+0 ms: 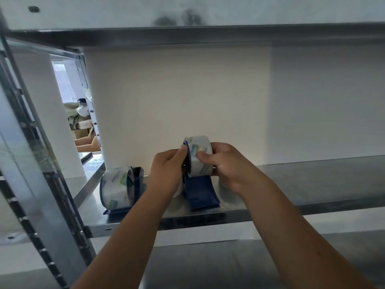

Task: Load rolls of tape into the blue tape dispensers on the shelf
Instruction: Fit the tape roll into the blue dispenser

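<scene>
Steel shelf (312, 180), two blue dispensers, one roll being seated.

Largest to smallest: the shelf carries the left dispenser (135, 190), already loaded with a roll (116, 184), and the centre dispenser (201, 192), standing upright between both hands. The left hand (166, 170) is closed on the dispenser's hub side; the right hand (229, 165) is wrapped around the new roll (198, 157), thumb on the outer face, pressing it sideways onto the hub. Whether it is fully seated cannot be told. The roll appears light and stiff, with a slick film face; grip across the rim, not the label, and brace the dispenser against sliding on the smooth steel.
</scene>
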Motion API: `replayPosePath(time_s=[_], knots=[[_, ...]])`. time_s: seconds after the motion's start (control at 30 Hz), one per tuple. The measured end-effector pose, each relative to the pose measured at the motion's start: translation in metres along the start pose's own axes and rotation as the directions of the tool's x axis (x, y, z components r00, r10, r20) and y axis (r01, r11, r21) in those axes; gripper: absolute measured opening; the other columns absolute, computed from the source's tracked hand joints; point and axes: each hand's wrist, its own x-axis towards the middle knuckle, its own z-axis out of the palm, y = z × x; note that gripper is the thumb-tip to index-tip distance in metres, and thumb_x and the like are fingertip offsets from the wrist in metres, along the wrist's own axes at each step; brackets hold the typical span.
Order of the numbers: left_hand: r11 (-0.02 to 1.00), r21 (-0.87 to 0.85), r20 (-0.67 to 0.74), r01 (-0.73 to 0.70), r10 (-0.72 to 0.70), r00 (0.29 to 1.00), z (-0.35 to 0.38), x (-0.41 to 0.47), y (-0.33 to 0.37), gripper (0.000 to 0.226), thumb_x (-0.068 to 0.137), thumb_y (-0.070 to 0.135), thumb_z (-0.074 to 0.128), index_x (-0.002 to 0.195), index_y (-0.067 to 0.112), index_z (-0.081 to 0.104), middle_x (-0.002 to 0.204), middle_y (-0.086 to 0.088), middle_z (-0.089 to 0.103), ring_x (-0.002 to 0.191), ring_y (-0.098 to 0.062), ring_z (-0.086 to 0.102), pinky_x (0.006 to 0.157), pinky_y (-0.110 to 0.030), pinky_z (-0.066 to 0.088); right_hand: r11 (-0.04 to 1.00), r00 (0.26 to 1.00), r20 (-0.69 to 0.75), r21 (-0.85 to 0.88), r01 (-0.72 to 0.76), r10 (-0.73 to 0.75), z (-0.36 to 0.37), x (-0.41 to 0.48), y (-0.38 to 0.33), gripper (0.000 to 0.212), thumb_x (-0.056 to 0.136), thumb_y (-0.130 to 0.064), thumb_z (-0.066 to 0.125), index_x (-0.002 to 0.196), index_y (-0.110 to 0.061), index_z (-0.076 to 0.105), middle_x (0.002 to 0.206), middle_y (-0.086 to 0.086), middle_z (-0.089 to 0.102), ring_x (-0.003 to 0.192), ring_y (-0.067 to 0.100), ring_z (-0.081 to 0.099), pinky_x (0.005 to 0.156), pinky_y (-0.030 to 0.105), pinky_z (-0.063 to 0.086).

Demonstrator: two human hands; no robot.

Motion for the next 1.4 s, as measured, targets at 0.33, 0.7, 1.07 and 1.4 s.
replayPosePath(time_s=[0.33, 0.7, 1.07, 1.4], knots=[[0.967, -0.255, 0.1, -0.029, 0.057, 0.993, -0.007, -0.015, 0.046, 0.041, 0.094, 0.037, 0.072, 0.084, -0.002, 0.08, 0.084, -0.027, 0.077, 0.076, -0.036, 0.076, 0.07, -0.039, 0.059, 0.845, 0.925, 0.115, -0.381, 0.377, -0.361, -0.01, -0.042, -0.004, 0.047, 0.081, -0.019, 0.084, 0.126, -0.028, 0.07, 0.115, -0.008, 0.077, 0.11, 0.014, 0.069, 0.099, 0.041, 0.055], [0.899, -0.031, 0.152, -0.437, 0.436, 0.887, 0.0, -0.04, 0.01, 0.036, 0.096, 0.027, 0.066, 0.061, 0.038, 0.065, 0.057, 0.015, 0.056, 0.057, 0.0, 0.049, 0.058, -0.013, 0.04, 0.967, 0.964, -0.085, 0.018, 0.254, -0.252, 0.001, -0.05, -0.007, 0.037, 0.08, -0.05, 0.075, 0.1, -0.02, 0.081, 0.102, 0.013, 0.081, 0.106, 0.039, 0.074, 0.103, 0.065, 0.051], [0.968, -0.24, 0.334, -0.073, 0.153, 0.93, -0.008, -0.038, 0.018, 0.019, 0.084, 0.024, 0.083, 0.1, 0.013, 0.084, 0.107, -0.019, 0.08, 0.102, -0.032, 0.076, 0.089, -0.044, 0.062, 0.889, 0.917, 0.062, -0.226, 0.398, -0.394, -0.004, -0.068, 0.004, 0.027, 0.074, -0.047, 0.079, 0.099, -0.036, 0.078, 0.096, -0.004, 0.08, 0.092, 0.031, 0.072, 0.087, 0.059, 0.058], [0.954, -0.28, 0.192, -0.109, 0.167, 0.967, -0.003, -0.048, 0.034, 0.015, 0.082, 0.025, 0.082, 0.067, 0.021, 0.081, 0.066, 0.003, 0.075, 0.065, -0.013, 0.073, 0.068, -0.034, 0.058, 0.795, 0.807, -0.067, -0.238, 0.558, -0.586, -0.012, -0.08, -0.029, 0.018, 0.083, -0.025, 0.075, 0.1, -0.022, 0.079, 0.083, -0.004, 0.078, 0.075, 0.015, 0.073, 0.069, 0.031, 0.061]])
